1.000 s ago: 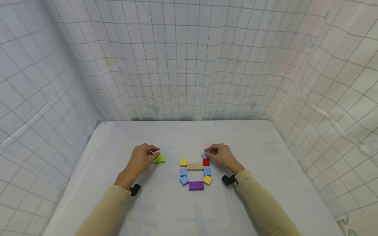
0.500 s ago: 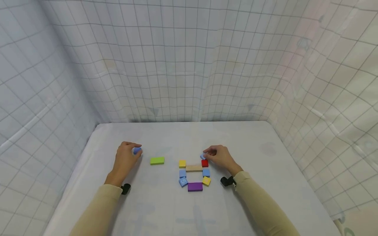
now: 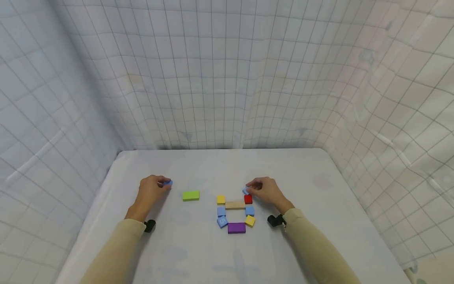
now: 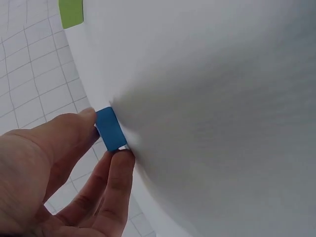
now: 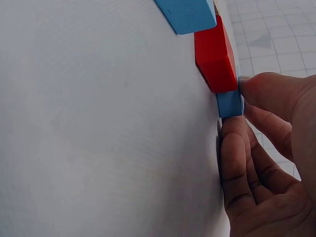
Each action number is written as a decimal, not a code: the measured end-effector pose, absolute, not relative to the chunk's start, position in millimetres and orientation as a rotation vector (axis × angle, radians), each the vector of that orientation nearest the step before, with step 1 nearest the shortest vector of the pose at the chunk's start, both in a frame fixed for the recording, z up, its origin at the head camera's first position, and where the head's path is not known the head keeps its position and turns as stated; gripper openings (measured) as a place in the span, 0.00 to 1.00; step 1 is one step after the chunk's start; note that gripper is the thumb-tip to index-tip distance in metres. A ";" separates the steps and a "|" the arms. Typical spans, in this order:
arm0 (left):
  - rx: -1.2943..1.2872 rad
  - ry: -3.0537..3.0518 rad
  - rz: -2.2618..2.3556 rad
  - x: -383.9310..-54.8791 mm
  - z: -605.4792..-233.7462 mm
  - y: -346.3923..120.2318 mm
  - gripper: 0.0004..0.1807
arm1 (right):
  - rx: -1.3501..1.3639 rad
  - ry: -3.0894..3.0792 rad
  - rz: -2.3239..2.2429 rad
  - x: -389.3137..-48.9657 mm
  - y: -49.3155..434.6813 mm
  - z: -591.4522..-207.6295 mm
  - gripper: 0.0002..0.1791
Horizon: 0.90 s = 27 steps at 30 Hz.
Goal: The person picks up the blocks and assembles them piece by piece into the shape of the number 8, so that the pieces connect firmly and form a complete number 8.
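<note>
My left hand (image 3: 150, 194) pinches a blue block (image 4: 111, 129) between thumb and fingertips, low over the cloth at the left. To its right lies a lime green block (image 3: 190, 195), apart from the hand. Over at the arrangement, my right hand (image 3: 266, 191) pinches a light blue block (image 5: 230, 103) just behind the red block (image 3: 248, 199). In the right wrist view that block sits right against the red one's end. The fingers partly cover it in the head view.
A ring of blocks lies mid-table: a yellow block (image 3: 221, 200), a plain wooden block (image 3: 235, 205), several blue ones, another yellow block (image 3: 250, 221) and a purple block (image 3: 236, 228). Gridded curtains (image 3: 227, 79) close in the white-covered table (image 3: 198, 256) at the back and sides.
My left hand has moved left from beside the green block to the blue block and taken it between its fingers. The right hand stays at its light blue block.
</note>
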<state>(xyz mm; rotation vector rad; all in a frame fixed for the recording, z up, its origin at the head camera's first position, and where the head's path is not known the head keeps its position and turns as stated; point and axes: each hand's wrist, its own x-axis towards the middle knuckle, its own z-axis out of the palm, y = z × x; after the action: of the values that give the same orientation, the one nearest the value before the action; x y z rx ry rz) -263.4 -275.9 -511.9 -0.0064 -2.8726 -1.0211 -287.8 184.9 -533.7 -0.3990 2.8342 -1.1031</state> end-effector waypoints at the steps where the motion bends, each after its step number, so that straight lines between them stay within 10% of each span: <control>1: 0.006 -2.895 -1.030 -263.5 -510.0 -274.9 0.14 | -0.397 2.833 -1.100 -287.5 185.3 -533.7 0.09; 27: -0.070 -2.985 -1.060 -291.0 -503.0 -218.8 0.06 | -0.449 2.799 -1.126 -292.5 189.0 -537.8 0.08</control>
<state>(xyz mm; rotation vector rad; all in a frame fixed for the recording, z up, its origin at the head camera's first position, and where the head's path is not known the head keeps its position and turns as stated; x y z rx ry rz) -291.0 -218.8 -503.0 -0.0700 -2.9853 -1.0604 -292.5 189.0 -537.8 -0.4487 2.7989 -1.1256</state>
